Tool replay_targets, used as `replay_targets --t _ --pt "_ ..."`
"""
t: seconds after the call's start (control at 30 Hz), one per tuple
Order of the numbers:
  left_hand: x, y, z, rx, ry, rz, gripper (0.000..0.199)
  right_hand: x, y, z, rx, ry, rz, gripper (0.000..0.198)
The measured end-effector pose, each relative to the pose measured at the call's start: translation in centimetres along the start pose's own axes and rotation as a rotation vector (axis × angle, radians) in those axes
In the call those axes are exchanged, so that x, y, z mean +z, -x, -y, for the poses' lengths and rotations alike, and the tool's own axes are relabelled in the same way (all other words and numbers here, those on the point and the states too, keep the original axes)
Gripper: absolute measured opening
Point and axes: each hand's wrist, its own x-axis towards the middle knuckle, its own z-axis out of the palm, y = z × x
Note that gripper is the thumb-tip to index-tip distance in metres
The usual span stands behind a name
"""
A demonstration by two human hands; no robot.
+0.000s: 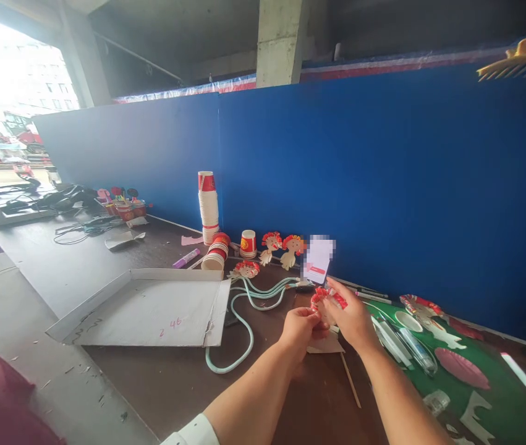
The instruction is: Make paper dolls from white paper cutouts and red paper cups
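Observation:
My left hand pinches the lower left edge of a paper-cup doll, a pale disc ringed with curled red-and-white strips. At its right side is my right hand, fingers bent around the edge and partly hiding it. Just behind stands a phone with a lit screen. Left of the phone, similar paper-cup figures lean against the blue board, and another red-fringed one lies on the table. A cut paper piece and a thin wooden stick lie below my hands.
A shallow white box lid sits on the left, beside a pale green cord. Paper cups stand stacked near the blue partition. On the right, a green mat holds a utility knife, a pink disc and paper scraps.

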Motion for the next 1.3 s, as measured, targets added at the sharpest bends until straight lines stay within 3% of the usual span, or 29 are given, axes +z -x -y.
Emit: replay_targets --t 0.17,0.33,0.87,1.3 --pt "0.1 0.2 0.1 0.007 -0.088 -0.013 0.018 -0.7 -0.6 -0.1 -0.326 0.173 0.017 0.047" --pt "0.0 0.2 0.2 0.016 -0.14 -0.005 0.02 -1.3 -0.7 0.4 -0.394 0.262 0.085 0.04" --pt "-0.3 0.1 0.4 0.016 -0.132 0.025 0.017 -0.8 0.0 0.6 -0.224 0.131 0.116 0.026" --pt "-0.2 0.2 0.4 0.019 -0.148 0.015 0.02 -0.8 -0.2 0.1 -0.189 0.06 0.105 0.029"
